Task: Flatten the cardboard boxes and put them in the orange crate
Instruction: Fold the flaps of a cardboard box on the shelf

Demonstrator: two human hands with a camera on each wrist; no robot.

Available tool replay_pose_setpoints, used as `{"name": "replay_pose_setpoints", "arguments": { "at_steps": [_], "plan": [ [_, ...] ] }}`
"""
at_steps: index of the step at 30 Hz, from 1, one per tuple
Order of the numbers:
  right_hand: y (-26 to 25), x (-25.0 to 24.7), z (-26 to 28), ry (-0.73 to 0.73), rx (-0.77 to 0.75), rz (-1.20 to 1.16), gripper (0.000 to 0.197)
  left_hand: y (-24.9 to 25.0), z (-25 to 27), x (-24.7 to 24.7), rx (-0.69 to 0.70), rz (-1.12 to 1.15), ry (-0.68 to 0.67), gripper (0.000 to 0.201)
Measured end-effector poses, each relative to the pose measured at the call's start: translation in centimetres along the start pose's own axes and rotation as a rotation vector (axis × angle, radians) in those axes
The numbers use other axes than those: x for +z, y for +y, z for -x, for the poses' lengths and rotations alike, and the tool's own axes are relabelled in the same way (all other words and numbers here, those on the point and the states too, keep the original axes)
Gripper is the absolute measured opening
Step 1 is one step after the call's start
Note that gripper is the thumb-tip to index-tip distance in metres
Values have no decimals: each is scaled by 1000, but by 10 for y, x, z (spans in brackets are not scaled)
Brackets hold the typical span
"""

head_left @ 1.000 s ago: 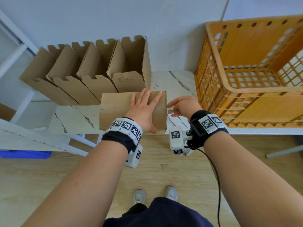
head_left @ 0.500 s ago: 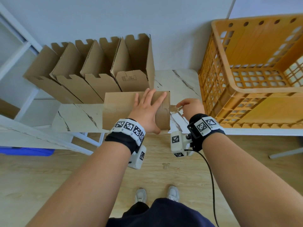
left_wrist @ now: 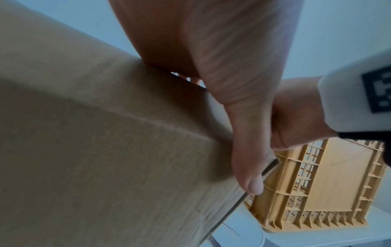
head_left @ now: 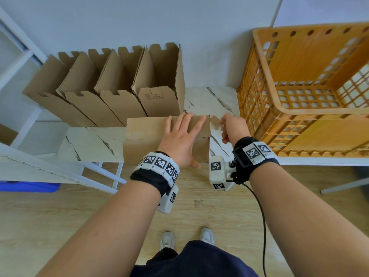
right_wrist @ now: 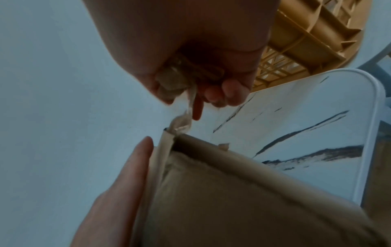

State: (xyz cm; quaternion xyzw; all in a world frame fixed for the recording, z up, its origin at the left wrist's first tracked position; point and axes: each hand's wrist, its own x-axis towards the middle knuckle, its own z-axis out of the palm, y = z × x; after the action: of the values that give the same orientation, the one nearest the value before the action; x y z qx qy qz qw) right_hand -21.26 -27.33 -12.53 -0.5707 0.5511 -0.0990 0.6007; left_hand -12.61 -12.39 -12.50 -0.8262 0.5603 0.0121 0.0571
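Head view: a closed brown cardboard box [head_left: 159, 136] lies on its side on the white marble-patterned desk [head_left: 91, 142], at 6 o'clock of a row of four open-topped brown cardboard boxes [head_left: 111, 90] leaning against the wall; their insides are mostly hidden. The left hand [head_left: 182, 136] lies flat on the box, fingers spread, thumb on the near face. At 3 o'clock of the box, the right hand [head_left: 232, 125] pinches a strip of clear tape [right_wrist: 182, 123], whose other end sticks to the box's far right corner. The large orange plastic lattice crate [head_left: 311, 110], at 3 o'clock of that hand, shows nothing inside.
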Motion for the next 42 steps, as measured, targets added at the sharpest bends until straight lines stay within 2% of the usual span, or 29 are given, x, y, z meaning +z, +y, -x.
{"name": "replay_pose_setpoints", "arguments": {
  "at_steps": [3, 8, 13, 17, 21, 23, 26, 28, 30, 33, 35, 39, 42],
  "plan": [
    [-1, 2, 5, 32, -78, -1, 39, 4, 2, -4, -6, -17, 18, 137],
    [-11, -8, 1, 81, -115, -144, 15, 9, 5, -14, -15, 13, 42, 134],
    [-9, -25, -1, 200, -184, -72, 21, 12, -3, -37, -30, 112, 87, 130],
    [-1, -33, -4, 239, -225, -42, 24, 7, -15, -58, -95, 233, 185, 129],
    [0, -41, 0, 220, -245, -26, 28, 0, -24, -69, -189, 331, 269, 129],
    [-2, -43, 3, 206, -214, 10, 31, -2, -26, -68, -257, 386, 313, 129],
    [-9, -40, 4, 136, -158, -75, 30, 2, -31, -70, -387, 515, 373, 129],
    [-9, -34, 7, 26, -110, -30, 26, 7, -39, -72, -469, 626, 363, 129],
    [-5, -29, 11, -44, -88, -146, 23, 12, -48, -72, -514, 718, 352, 131],
    [1, -24, 10, -46, -75, -252, 29, 19, -61, -69, -475, 803, 262, 131],
    [-2, -26, 9, -59, -86, -326, 34, 21, -67, -70, -433, 862, 223, 120],
    [-17, -33, -1, -30, -178, -378, 38, 8, -78, -70, -394, 1040, 258, 62],
    [-27, -36, -10, -6, -220, -329, 41, -2, -80, -53, -338, 915, 158, 52]
  ]
}}
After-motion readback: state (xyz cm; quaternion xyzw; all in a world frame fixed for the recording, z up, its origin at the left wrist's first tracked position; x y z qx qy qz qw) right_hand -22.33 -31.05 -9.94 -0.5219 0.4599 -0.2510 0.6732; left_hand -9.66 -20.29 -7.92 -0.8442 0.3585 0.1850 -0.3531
